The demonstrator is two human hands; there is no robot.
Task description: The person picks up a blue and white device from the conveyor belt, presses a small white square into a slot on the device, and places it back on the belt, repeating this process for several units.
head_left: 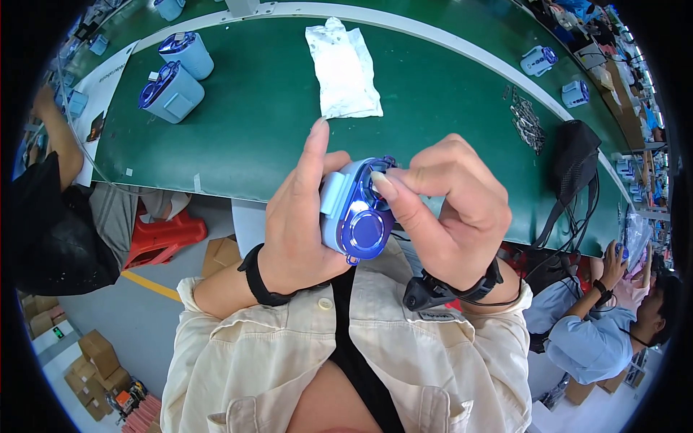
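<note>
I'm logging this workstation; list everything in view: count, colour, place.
Table: one, green, upper middle.
Rail: one, white, table's far edge.
Held container: one, light blue, purple lid, centre.
Table containers: two, same colours, far left.
Far containers: several, same colours, beyond rail.
Packet: one, white, far middle.
Metal parts: uncounted pile, silver, right.
Bag: one, black, right.
Stool: one, red, lower left.
Boxes: several, brown, mostly lower left.
Co-workers: at least two, mixed clothing, both edges.
Shirt: one, cream, lower middle.
Wristbands: two, black, wrists.
Left hand: one, around held container.
Right hand: one, at its lid.
</note>
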